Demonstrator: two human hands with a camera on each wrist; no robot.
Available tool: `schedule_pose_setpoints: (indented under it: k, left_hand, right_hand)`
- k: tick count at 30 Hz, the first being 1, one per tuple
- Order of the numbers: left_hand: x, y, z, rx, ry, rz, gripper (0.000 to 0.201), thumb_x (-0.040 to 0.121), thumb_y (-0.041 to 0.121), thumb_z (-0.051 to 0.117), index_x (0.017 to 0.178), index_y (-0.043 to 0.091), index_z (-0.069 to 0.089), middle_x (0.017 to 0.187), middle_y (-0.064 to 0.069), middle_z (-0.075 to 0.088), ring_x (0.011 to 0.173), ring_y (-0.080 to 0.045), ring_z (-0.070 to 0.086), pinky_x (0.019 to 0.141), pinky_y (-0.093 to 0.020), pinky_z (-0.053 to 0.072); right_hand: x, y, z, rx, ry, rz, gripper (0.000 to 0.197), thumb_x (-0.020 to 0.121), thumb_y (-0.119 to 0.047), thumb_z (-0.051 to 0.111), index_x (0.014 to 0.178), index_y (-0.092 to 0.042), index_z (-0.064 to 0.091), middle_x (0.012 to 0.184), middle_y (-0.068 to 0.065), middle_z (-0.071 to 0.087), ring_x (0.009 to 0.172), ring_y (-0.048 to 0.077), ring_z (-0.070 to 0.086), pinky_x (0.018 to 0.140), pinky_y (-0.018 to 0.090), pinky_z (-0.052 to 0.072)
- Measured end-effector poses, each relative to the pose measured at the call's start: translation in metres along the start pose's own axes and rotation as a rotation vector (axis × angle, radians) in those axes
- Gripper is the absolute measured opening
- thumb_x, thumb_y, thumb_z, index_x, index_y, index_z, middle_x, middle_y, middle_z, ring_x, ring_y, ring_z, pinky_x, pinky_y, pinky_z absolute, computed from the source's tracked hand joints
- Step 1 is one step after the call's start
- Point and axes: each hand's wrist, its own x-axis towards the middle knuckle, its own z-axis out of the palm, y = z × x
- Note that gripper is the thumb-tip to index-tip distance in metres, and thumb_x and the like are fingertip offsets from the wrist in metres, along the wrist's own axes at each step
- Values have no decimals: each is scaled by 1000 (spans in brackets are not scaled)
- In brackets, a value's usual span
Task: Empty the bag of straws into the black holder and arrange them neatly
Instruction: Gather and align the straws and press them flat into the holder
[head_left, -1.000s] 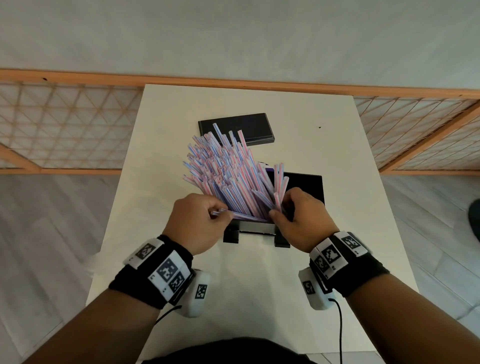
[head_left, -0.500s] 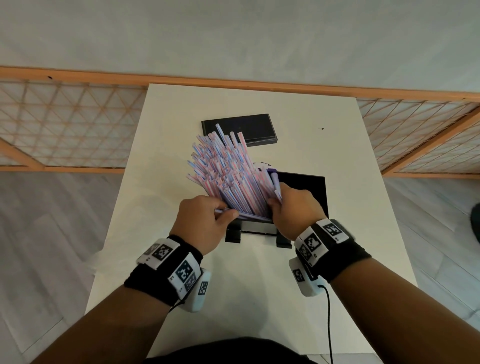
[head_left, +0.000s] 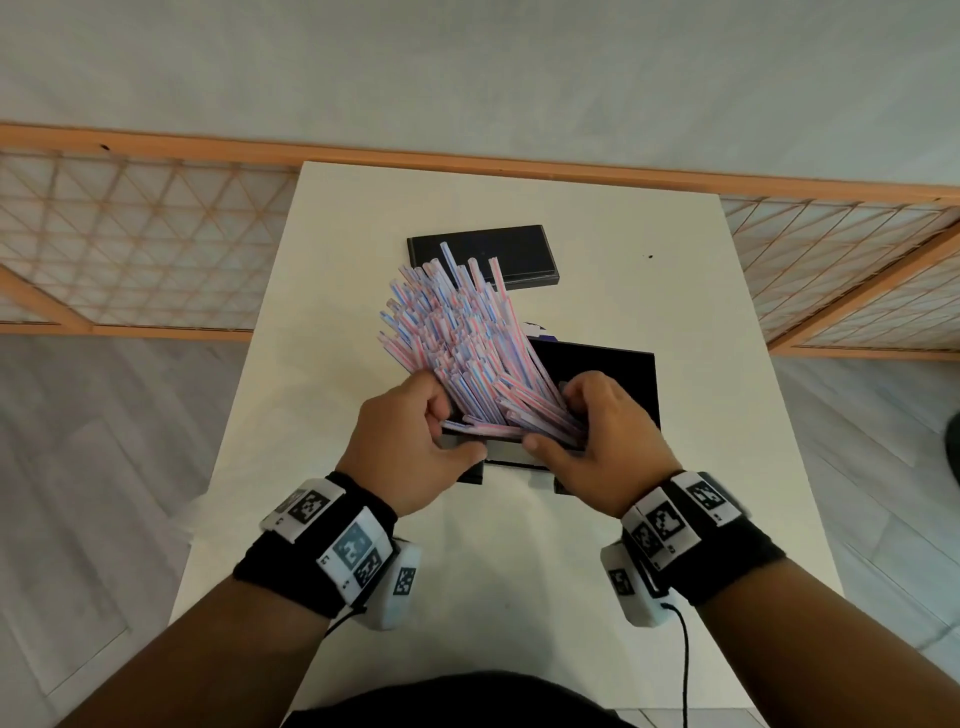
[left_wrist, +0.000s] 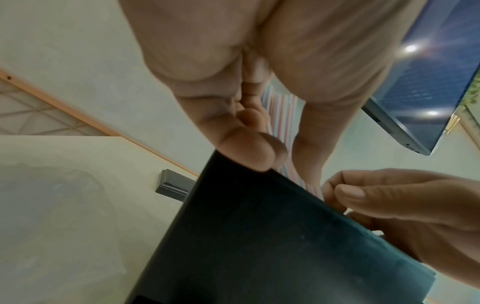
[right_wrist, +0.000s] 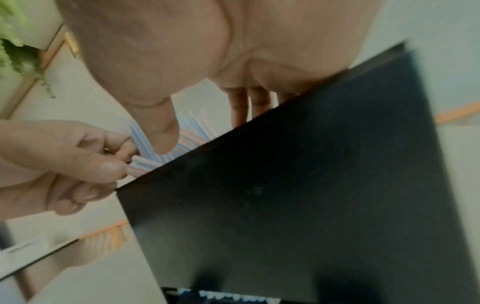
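Squaring up straws in the holder

Both hands are gripping: left hand (head_left: 415, 441) and right hand (head_left: 597, 441) flanking the straws (head_left: 457, 338), which are leaning toward the counter's far-left corner from the black holder (head_left: 613, 374).

Black holder (right_wrist: 298, 185) front wall, striped straws (right_wrist: 161, 152) above, left hand (right_wrist: 64, 160) pinching straws
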Motion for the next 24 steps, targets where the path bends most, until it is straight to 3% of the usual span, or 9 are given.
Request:
schedule_pose_setpoints:
  k: [2,4,8,10,13,16,19,21,24]
  left_hand:
    - [1,0,2,-42,-2,-10,42,63,34,92,77,22,55,67,5,63,58,-11,59,58,-19,47]
    - [2,-1,4,-72,10,0,32,69,34,89,77,22,61,68,8,66,60,-7,61,58,-14,47]
    - [5,-2,7,-48,35,31,16,78,25,83,74,20,69,65,11,66,64,-5,62,59,-7,45]
    - [7,-3,8,2,64,81,13,78,21,83,71,19,72,65,10,67,62,-8,61,57,-6,42]
    - [10,-8,9,111,68,146,17,77,16,83,64,15,71,61,3,65,55,-13,56,55,-20,42]
    - [10,-6,7,164,76,173,18,75,14,78,60,13,68,58,1,63,55,-19,58,55,-31,50]
    - [6,1,7,78,114,102,15,73,31,74,67,17,70,62,6,66,57,-11,61,59,-21,48]
    - [5,4,8,64,79,60,24,74,42,78,70,20,70,64,9,67,60,-5,61,59,-14,44]
    - [6,8,7,85,41,47,26,74,44,82,71,21,71,65,11,68,62,-1,60,58,-2,36]
  right_hand:
    - [-1,2,-2,-107,-99,43,46,75,-69,56,86,-25,48,84,-9,54,77,17,55,66,32,49]
    - [-3,2,-1,11,-139,7,41,78,-65,55,83,-24,55,77,-9,60,72,16,59,66,32,52]
    - [1,4,-4,84,-47,-53,23,84,-39,68,81,-17,63,75,-3,63,69,17,57,66,29,47]
    - [5,7,-2,-34,-48,25,30,88,-46,61,80,-18,61,77,-2,61,72,19,57,66,31,47]
    - [6,7,3,-70,-136,14,44,88,-58,42,71,-20,55,69,-3,58,70,22,58,63,34,47]
    - [7,6,1,30,-112,-56,34,89,-48,52,79,-18,65,74,-2,64,70,18,58,67,34,49]
    - [10,7,-5,4,-66,10,25,87,-44,63,91,-19,63,82,-4,62,75,17,58,70,31,48]
    - [12,7,-4,-27,-169,55,32,88,-52,59,91,-20,59,79,-6,61,71,14,58,67,30,49]
    - [16,4,2,-27,-272,-24,35,88,-58,55,84,-24,56,75,-7,57,69,11,55,64,32,46]
